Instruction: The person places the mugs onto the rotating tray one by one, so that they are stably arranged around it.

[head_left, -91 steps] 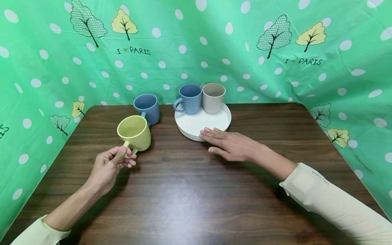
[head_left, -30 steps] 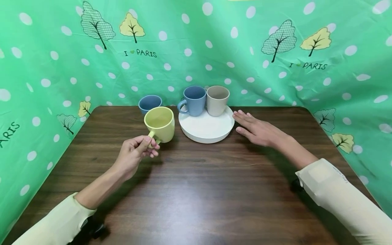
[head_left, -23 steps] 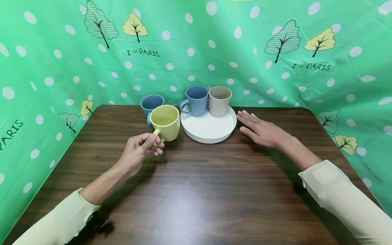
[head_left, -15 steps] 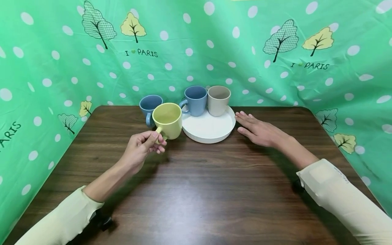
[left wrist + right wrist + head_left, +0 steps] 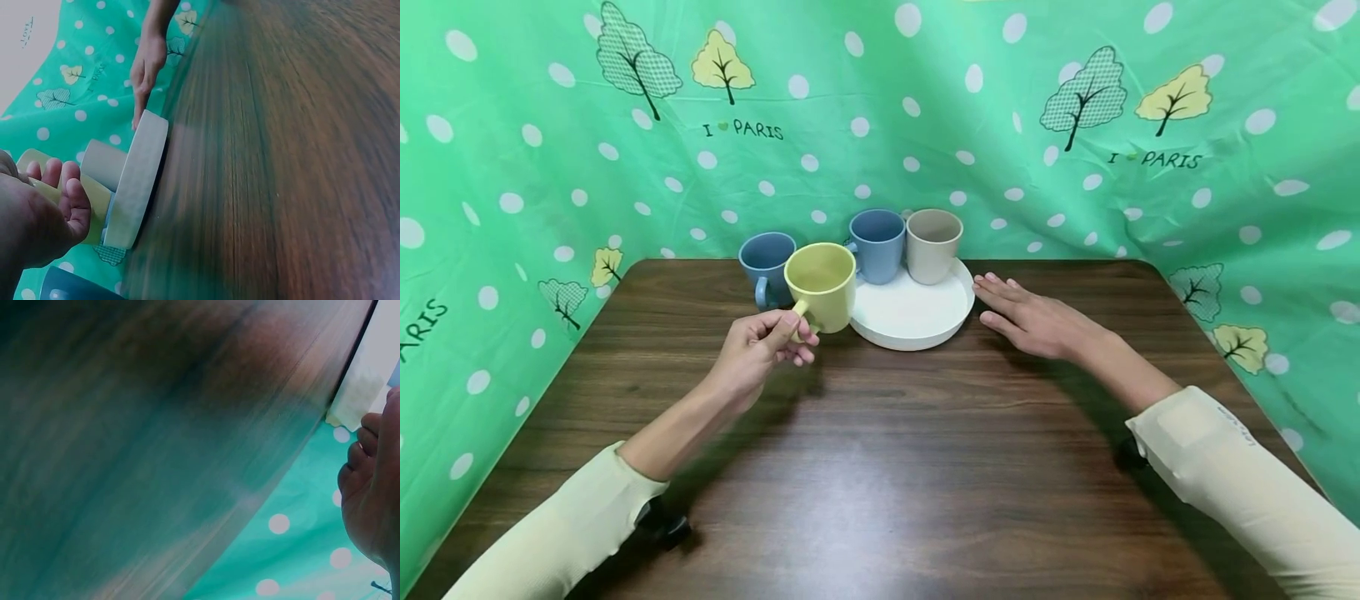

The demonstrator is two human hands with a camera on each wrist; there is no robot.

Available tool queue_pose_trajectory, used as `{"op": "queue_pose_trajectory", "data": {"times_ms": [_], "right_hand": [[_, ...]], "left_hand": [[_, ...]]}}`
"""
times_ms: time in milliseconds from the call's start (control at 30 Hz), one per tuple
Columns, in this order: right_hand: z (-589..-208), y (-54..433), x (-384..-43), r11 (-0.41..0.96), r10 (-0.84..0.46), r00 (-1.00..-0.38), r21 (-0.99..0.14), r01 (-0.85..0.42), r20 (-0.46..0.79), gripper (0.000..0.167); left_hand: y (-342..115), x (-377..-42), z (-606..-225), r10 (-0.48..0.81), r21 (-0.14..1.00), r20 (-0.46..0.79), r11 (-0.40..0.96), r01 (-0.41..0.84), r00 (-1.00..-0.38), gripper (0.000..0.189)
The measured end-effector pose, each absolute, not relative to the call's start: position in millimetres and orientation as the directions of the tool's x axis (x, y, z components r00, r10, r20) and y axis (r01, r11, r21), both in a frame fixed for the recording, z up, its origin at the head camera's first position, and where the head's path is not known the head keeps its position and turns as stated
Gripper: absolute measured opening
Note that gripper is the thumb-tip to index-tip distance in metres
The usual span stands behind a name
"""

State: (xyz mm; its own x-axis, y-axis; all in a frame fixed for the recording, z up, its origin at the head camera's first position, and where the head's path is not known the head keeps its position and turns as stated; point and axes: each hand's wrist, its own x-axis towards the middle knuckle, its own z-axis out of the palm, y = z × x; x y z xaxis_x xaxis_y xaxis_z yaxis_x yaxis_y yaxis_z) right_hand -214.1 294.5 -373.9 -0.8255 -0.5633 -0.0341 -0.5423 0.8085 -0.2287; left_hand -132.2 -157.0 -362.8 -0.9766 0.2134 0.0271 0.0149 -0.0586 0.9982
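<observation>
My left hand (image 5: 760,350) pinches the handle of a yellow mug (image 5: 823,287), which is held upright in the air at the left rim of a round white tray (image 5: 913,317). A blue mug (image 5: 880,246) and a beige mug (image 5: 934,246) stand side by side at the back of that tray. The yellow mug hides part of the blue one's handle. With fingers straight, my right hand (image 5: 1037,321) is at the tray's right edge; whether the fingertips touch it I cannot tell. In the left wrist view, the tray (image 5: 137,181) appears edge-on beyond the left hand (image 5: 37,219).
Another blue mug (image 5: 766,267) stands on the dark wooden table (image 5: 865,467), left of the tray and partly behind the yellow mug. A green dotted curtain (image 5: 820,100) hangs along the back and sides of the table.
My left hand has carried the yellow mug rightward from beside the left blue mug to the tray's left rim. My right hand has moved from the tray's front to its right edge.
</observation>
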Motion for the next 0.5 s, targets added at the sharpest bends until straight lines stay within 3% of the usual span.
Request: {"op": "queue_pose_trajectory", "data": {"times_ms": [500], "right_hand": [[-373,292,-210,0.809,-0.569,-0.821,-0.205,-0.551,-0.039,0.067]], "left_hand": [[-140,-147,-360,0.196,0.998,0.023,-0.062,0.011,-0.98,0.028]]}}
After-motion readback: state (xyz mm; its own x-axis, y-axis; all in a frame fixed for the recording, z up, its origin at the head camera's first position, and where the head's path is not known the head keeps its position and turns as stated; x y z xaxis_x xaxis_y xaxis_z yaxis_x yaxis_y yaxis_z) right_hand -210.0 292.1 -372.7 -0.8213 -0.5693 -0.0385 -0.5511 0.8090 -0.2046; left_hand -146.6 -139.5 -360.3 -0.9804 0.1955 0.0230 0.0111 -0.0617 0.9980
